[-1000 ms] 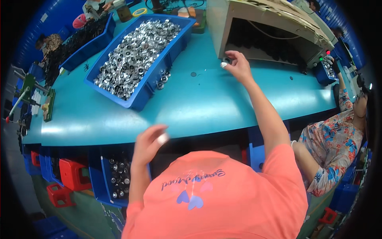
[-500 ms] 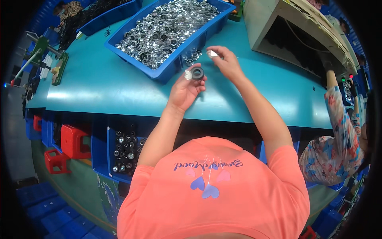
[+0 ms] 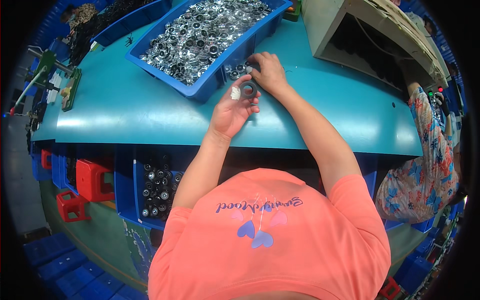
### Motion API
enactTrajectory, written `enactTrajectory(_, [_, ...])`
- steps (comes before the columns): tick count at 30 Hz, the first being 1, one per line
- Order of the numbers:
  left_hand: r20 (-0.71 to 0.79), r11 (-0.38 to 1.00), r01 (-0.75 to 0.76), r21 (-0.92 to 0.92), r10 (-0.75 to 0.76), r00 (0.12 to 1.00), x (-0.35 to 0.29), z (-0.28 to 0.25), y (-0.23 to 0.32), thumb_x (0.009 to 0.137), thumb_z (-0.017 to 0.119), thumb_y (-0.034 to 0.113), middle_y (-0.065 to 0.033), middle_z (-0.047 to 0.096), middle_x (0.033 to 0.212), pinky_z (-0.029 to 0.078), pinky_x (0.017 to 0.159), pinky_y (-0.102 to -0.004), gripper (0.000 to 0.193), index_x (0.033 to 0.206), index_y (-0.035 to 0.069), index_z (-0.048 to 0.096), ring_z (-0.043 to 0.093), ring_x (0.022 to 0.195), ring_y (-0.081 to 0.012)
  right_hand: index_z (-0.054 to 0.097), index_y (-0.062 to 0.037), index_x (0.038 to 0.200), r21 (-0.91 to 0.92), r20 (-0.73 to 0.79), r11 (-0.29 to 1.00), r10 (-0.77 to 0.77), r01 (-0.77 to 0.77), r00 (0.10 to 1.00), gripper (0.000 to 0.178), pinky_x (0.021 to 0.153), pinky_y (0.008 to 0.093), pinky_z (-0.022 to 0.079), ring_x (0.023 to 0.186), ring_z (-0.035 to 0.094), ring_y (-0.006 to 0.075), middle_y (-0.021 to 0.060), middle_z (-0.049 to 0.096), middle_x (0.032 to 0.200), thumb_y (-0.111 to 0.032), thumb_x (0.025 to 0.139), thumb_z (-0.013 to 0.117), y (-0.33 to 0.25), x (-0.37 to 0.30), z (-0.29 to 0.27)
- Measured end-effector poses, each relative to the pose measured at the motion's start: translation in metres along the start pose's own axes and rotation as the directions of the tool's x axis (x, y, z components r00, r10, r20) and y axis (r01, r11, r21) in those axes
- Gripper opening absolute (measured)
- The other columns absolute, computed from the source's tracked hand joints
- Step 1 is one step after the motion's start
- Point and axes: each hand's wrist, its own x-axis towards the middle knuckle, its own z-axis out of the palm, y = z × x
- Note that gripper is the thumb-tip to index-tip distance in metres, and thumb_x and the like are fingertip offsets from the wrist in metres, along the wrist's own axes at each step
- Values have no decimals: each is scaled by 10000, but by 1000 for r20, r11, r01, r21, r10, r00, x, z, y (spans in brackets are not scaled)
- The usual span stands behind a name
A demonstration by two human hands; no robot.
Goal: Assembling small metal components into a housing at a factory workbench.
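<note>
My left hand (image 3: pixel 229 114) is turned palm up over the turquoise table, its thumb and fingers around a black ring (image 3: pixel 255 92) with a hole through its middle. White wrapping (image 3: pixel 235 93) covers one of its digits. Just beyond, my right hand (image 3: pixel 271 75) reaches down to the table beside several small round clear-and-black parts (image 3: pixel 234 75). Its fingers are curled together, with a bit of white at a fingertip; what they grip is hidden. The long blue bin (image 3: pixel 204 90) behind my hands is heaped with the same shiny round parts.
A pale box-like housing (image 3: pixel 325 30) with a dark opening stands at the right, where a co-worker's arm in a flowered sleeve (image 3: pixel 420 120) reaches in. Green metal fixtures (image 3: pixel 72 90) stand far left. Below the table edge are a blue bin of black wheel-like parts (image 3: pixel 162 185) and red stools (image 3: pixel 92 180).
My right hand has moved forward and left, down to the loose parts by the bin, and its fingers have curled in. My left hand stays nearly in place with the ring.
</note>
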Motion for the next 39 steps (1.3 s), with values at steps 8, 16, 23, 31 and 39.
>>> enactTrajectory(8, [-28,999,-11,34,11,1000,-3,3,-1,1019,568,320,-155,597,1156,513,845,-366,522,1462,80,429,590,990,-228,703,-60,1107,297,87,946,107,-128,990,356,797,396,542,871,666,280,133,662,983,-198,784,756,3,-12,-23])
enactTrajectory(16, [-98,959,-51,280,81,992,0,15,-5,896,739,179,-84,589,1117,529,833,-333,564,1388,16,518,597,959,-170,696,-49,1183,673,313,627,238,-391,920,384,764,279,533,864,656,115,55,698,1046,-141,818,768,20,-35,-53])
enactTrajectory(23, [-14,212,-80,974,407,913,15,34,-6,731,826,6,-43,518,1102,549,810,-260,522,1223,8,652,597,940,-128,698,-37,1174,803,330,412,295,-432,896,384,769,259,524,866,642,99,35,705,1017,-47,795,758,18,-50,-59])
enactTrajectory(31, [-10,101,-39,994,450,893,20,32,-12,712,833,22,-50,526,1103,555,797,-257,502,1187,27,669,614,925,-126,704,-36,1165,793,342,465,194,-393,919,392,810,268,533,874,645,98,34,703,1012,-33,775,744,20,-52,-51])
enactTrajectory(39, [-189,676,-64,734,294,937,30,18,-12,832,762,14,-56,600,1191,536,911,-299,515,1315,-21,587,619,1061,-149,693,-33,1193,859,326,360,166,-365,931,387,834,257,537,894,652,98,35,693,1008,-30,808,729,12,-53,-57])
